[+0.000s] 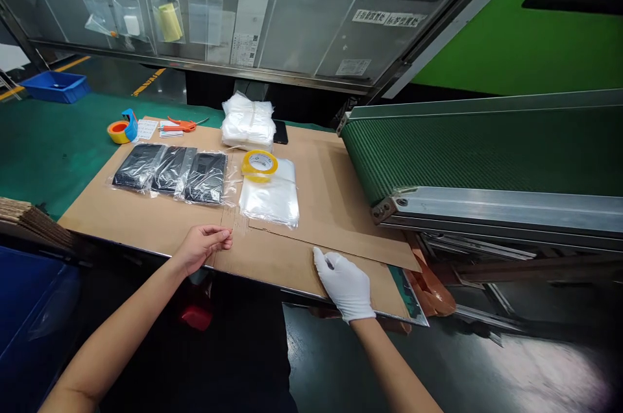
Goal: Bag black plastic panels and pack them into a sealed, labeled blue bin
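My left hand (pixel 204 247), bare, hovers at the front edge of the cardboard sheet (pixel 311 270), thumb and fingers pressed together with nothing seen between them. Farther right, my right hand (pixel 344 284) wears a white glove and is near the cardboard's front edge, its fingers curled in and no object showing in them. Beyond my hands lies a stack of clear plastic bags (pixel 272 202), with a roll of yellow tape (pixel 259 165) on its far end. Left of it, three dark items in clear bags (pixel 205 178) lie in a row.
A bundle of bags (pixel 248 121) sits at the back beside a black phone-like object (pixel 280 132). Far left are a tape dispenser (pixel 124 127), an orange-handled air gun (pixel 180 125) and a blue bin (pixel 56 86). A green conveyor belt (pixel 477 147) borders the right; a clear panel (pixel 311 17) stands behind.
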Tool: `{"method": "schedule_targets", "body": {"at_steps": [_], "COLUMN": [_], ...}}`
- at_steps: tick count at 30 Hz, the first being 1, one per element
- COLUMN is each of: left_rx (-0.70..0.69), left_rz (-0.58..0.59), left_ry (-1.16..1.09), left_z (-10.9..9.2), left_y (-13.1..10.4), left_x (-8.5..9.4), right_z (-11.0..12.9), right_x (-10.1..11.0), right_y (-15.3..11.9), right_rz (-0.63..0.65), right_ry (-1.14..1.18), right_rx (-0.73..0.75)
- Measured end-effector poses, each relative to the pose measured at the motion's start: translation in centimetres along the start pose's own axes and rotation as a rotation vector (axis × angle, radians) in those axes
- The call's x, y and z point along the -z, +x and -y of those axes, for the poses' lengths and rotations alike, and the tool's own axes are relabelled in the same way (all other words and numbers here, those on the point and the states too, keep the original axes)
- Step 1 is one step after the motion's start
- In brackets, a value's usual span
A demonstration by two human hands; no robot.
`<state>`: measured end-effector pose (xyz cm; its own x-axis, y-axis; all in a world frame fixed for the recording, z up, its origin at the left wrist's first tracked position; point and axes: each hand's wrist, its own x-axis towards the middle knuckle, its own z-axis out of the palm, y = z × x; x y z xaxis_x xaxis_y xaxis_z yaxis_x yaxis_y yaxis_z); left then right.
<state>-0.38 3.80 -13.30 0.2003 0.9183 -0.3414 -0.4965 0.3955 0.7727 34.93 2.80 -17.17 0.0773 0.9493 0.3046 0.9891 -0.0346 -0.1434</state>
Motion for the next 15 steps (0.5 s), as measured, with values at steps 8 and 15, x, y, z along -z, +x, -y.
{"method": "schedule_targets", "body": {"at_steps": [8, 15], "left_rx": [-0.035, -0.125], "left_rz": [0.005, -0.007], "left_ry": [0.091, 0.124], "left_z": [-0.03, -0.31], "left_y": [0.27, 0.25], "left_x": [-0.54, -0.83], "right_z": [-0.31, -0.47], "right_x": [-0.28, -0.35], "right_y": [-0.05, -0.03], "right_rz": [-0.048, -0.064], "right_ry": [-0.012, -0.017], "right_rx": [0.016, 0.030]}}
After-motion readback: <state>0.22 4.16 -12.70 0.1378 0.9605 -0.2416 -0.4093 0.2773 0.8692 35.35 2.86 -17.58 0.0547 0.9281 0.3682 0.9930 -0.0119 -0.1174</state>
